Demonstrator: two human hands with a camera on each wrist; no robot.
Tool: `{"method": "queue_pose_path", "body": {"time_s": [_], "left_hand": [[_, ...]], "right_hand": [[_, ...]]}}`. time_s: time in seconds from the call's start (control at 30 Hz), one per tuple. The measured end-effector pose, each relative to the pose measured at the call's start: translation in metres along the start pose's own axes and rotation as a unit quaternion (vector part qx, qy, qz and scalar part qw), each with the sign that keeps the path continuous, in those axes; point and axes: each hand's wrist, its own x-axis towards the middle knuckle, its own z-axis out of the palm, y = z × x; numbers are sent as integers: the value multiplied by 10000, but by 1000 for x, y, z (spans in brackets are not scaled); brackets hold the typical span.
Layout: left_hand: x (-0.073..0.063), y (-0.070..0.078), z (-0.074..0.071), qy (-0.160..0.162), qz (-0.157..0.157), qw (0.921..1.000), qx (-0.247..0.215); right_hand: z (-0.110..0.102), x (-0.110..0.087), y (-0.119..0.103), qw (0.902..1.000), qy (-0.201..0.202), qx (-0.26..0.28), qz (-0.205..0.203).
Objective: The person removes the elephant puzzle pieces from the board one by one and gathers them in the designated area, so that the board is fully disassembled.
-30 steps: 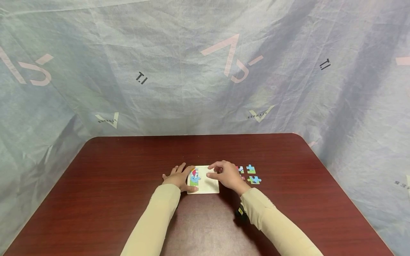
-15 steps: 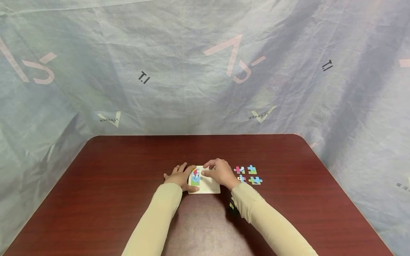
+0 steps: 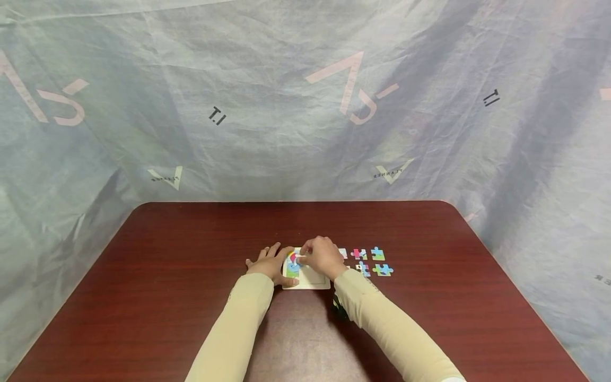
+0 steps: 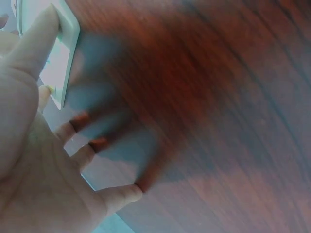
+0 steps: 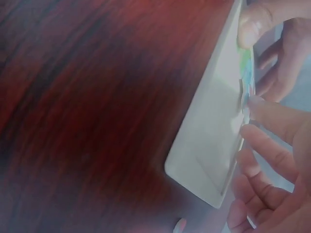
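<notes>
In the head view a pale square puzzle board (image 3: 315, 284) lies flat on the table, with colourful pieces (image 3: 293, 268) along its left side. My left hand (image 3: 268, 265) spans the board's left edge with fingers spread. In the left wrist view its thumb (image 4: 36, 43) lies straight across one corner. My right hand (image 3: 324, 257) is over the board's far part; thumb and index finger meet at a puzzle piece (image 3: 299, 256) beside the filled strip. In the right wrist view that piece looks slightly raised, mostly hidden by the fingertips (image 5: 252, 104). The other right fingers are bent.
Several loose puzzle pieces (image 3: 377, 254) lie right of the board in two rows, some partly behind my right hand. The dark red-brown table (image 3: 191, 276) reaches back to a grey printed cloth (image 3: 267, 148).
My right hand has moved left across the board, and its thumb and index finger have come together at the piece. More loose pieces show on the right. The left hand stays in place.
</notes>
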Motion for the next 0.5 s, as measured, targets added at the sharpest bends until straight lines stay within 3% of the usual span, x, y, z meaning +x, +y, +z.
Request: {"method": "queue_pose_path", "body": {"time_s": [0.27, 0.5], "left_hand": [[-2, 2, 0, 7, 52, 10000, 26], [7, -5, 5, 13, 96, 10000, -1]], "right_hand": [[3, -1, 0, 9985, 215, -319, -392], [5, -1, -3, 9968, 280, -514, -543]]}}
